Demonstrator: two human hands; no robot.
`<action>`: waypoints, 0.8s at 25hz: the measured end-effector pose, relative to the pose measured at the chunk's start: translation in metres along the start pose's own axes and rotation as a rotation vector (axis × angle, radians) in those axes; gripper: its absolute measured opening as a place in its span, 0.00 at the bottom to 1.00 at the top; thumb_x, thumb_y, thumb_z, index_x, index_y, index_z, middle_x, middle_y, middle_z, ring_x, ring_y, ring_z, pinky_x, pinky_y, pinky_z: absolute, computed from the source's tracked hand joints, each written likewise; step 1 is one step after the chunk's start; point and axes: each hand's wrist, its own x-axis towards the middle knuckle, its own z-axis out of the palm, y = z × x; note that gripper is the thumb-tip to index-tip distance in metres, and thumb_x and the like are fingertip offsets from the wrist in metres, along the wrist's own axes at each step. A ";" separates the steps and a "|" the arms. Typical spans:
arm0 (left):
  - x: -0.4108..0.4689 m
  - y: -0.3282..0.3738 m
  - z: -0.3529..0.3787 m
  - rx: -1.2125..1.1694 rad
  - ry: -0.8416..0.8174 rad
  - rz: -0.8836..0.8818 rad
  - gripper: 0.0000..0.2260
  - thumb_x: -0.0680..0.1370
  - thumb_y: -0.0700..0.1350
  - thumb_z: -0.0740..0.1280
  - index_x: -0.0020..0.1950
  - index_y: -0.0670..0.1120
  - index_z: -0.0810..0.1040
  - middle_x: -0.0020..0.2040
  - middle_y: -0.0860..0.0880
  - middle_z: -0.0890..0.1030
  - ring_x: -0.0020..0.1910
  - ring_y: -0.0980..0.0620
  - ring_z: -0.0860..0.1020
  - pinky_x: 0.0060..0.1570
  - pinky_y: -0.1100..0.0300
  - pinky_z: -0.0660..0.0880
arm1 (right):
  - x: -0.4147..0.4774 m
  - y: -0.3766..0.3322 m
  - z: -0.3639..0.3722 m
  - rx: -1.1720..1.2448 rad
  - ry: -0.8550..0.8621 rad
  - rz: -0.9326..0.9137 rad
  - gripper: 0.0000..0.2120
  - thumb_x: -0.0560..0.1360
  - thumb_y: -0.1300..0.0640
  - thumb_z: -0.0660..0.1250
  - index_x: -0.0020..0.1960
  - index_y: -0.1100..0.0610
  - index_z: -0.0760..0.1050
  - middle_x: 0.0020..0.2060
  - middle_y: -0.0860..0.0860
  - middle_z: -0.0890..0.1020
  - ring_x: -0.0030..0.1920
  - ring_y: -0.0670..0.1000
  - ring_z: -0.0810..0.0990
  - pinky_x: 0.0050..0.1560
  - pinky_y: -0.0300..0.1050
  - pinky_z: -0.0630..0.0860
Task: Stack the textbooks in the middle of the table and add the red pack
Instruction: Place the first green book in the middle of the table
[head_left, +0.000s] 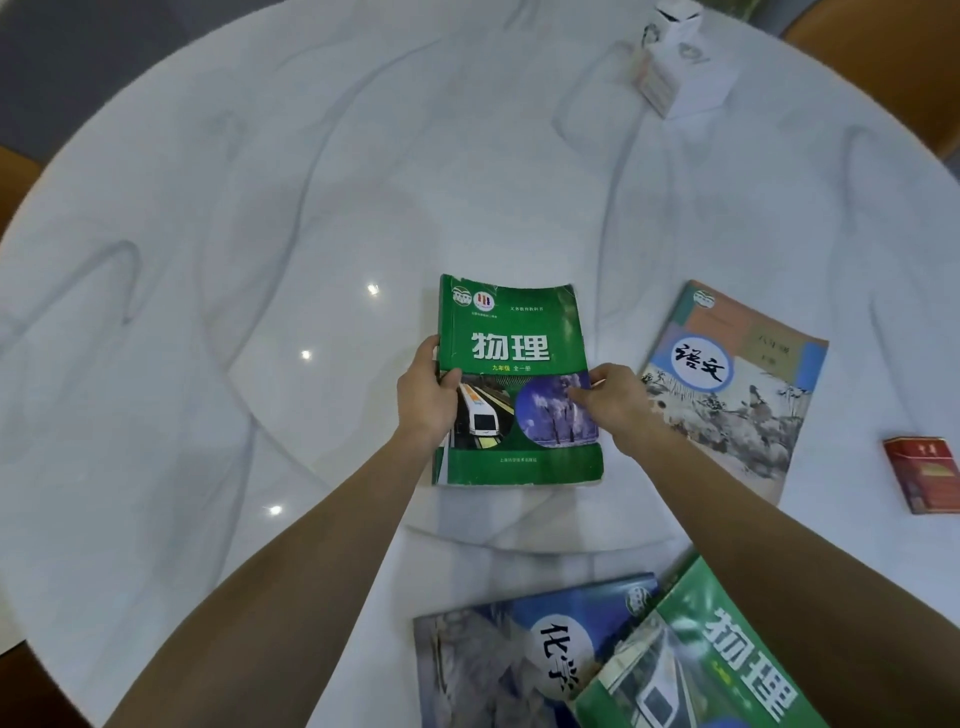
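Observation:
A thick green physics textbook (514, 332) lies face up near the middle of the round white table (260, 234). My left hand (423, 395) grips its left edge, thumb on the cover. My right hand (613, 397) holds its right edge, fingers on the cover. A pale textbook with a landscape picture (737, 389) lies flat to the right. The red pack (923, 475) sits at the far right. At the near edge a blue chemistry textbook (514, 654) lies partly under a second green physics textbook (711, 670).
A white tissue box (675, 62) stands at the far side of the table. Orange chair backs (872, 57) show beyond the table at the top right and at the left edge.

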 end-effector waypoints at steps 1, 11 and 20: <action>0.000 -0.002 0.001 0.020 -0.002 0.005 0.19 0.80 0.36 0.61 0.71 0.46 0.67 0.58 0.40 0.81 0.54 0.44 0.80 0.54 0.55 0.76 | 0.000 0.001 0.000 -0.029 0.001 -0.016 0.03 0.74 0.62 0.69 0.45 0.59 0.74 0.40 0.57 0.78 0.42 0.55 0.76 0.34 0.42 0.72; 0.000 -0.016 0.004 0.265 0.010 0.067 0.18 0.79 0.39 0.64 0.69 0.43 0.70 0.60 0.41 0.80 0.58 0.43 0.78 0.55 0.53 0.75 | -0.002 0.011 0.003 -0.228 0.020 -0.074 0.13 0.75 0.58 0.68 0.55 0.66 0.75 0.51 0.64 0.82 0.53 0.62 0.80 0.52 0.51 0.77; -0.005 0.001 0.004 0.906 0.120 0.162 0.12 0.79 0.43 0.59 0.58 0.40 0.76 0.59 0.41 0.73 0.60 0.41 0.69 0.58 0.48 0.69 | -0.011 0.012 -0.016 -0.533 0.099 -0.206 0.11 0.77 0.58 0.61 0.55 0.62 0.77 0.51 0.61 0.82 0.51 0.62 0.80 0.47 0.48 0.76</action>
